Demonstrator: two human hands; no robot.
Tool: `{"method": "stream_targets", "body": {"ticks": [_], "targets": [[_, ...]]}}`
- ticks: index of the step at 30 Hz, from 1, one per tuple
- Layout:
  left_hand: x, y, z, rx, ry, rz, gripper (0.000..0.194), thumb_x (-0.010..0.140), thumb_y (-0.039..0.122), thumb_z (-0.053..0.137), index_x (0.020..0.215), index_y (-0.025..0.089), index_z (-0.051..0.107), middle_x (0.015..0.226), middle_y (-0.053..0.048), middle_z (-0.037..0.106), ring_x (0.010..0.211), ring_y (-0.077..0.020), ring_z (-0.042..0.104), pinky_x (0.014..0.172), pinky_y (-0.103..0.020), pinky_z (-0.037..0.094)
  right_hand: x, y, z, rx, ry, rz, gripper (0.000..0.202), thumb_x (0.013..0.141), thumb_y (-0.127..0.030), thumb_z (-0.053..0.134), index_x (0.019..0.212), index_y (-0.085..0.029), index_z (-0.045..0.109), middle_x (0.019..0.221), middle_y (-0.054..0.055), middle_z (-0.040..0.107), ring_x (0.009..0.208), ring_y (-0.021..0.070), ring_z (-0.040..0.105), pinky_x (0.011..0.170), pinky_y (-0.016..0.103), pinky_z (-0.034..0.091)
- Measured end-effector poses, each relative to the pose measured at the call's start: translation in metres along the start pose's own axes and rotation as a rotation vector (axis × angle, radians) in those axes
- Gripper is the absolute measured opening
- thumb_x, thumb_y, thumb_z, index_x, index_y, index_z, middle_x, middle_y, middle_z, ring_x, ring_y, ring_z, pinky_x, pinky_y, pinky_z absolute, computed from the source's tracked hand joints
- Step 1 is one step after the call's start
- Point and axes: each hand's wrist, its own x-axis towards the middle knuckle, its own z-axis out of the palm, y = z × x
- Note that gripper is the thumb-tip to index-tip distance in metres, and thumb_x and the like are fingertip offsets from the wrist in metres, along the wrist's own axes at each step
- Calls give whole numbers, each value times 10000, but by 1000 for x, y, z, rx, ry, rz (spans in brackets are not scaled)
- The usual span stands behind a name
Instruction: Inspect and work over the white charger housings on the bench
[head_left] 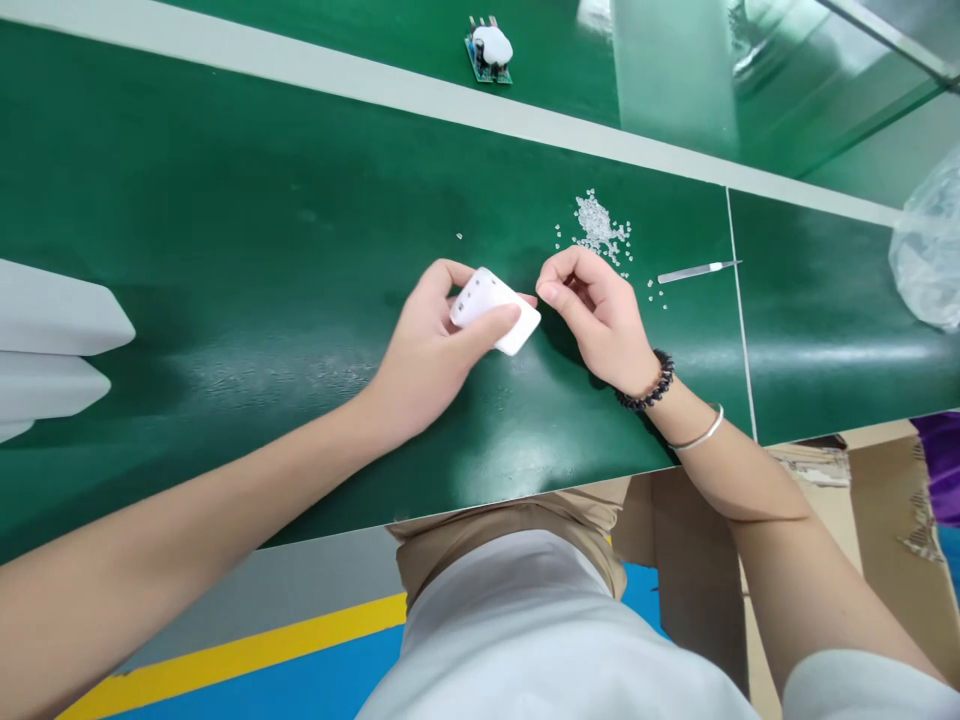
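My left hand (435,345) is closed around a small white plastic housing (491,300), with its thumb lying across the top face. A row of small dark slots runs along one edge of the housing. Just to the right, my right hand (596,310) is pinched, thumb against forefinger; whatever is between the fingertips is too small to make out. Beyond that hand lies a loose pile of tiny clear plastic pieces (596,222), with several scattered around it. A single clear piece (459,236) rests apart, beyond the housing.
Right of the pile lie metal tweezers (694,271). A small circuit board (491,52) with a white part sits at the back. White panels (52,310) jut in from the left, and a clear plastic bag (930,250) stands at the right. Cardboard (697,570) is below the table edge.
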Motion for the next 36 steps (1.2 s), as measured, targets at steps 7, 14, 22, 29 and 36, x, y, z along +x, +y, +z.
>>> {"method": "stream_targets", "body": {"ticks": [7, 14, 22, 29, 36], "targets": [[-13, -8, 15, -23, -69, 93, 297, 873, 278, 684, 972, 224, 409, 750, 40, 446, 597, -86, 430, 513, -223, 368, -8, -28, 21, 157, 180, 22, 128, 1017, -296, 494, 923, -213, 520, 853, 10, 557, 734, 135, 539, 647, 303, 494], [-12, -11, 16, -23, -104, 176, 221, 913, 205, 607, 1031, 217, 421, 847, 7, 482, 697, -103, 472, 586, -227, 429, -7, -27, 21, 173, 237, -63, 144, 1010, -278, 509, 885, -214, 543, 830, 1, 546, 743, 138, 525, 674, 316, 466], [-13, -10, 16, -29, -121, 153, 244, 901, 159, 594, 1051, 225, 412, 847, 13, 468, 677, -94, 455, 549, -215, 403, -7, -25, 21, 121, 267, -116, 144, 1003, -253, 516, 870, -204, 540, 827, -1, 548, 761, 137, 524, 694, 317, 444], [-15, -7, 15, -2, -110, 95, 243, 901, 206, 609, 1074, 234, 440, 872, 0, 478, 682, -114, 453, 557, -246, 397, -8, -24, 22, 87, 279, -145, 124, 989, -206, 515, 866, -198, 529, 808, 3, 534, 753, 138, 523, 681, 313, 440], [-15, -5, 16, -14, -115, 77, 240, 910, 213, 599, 1083, 232, 434, 871, 0, 481, 688, -114, 460, 573, -245, 408, -9, -23, 15, -21, 257, -282, 63, 942, -171, 548, 890, -199, 569, 801, 19, 584, 771, 161, 588, 688, 341, 490]]}}
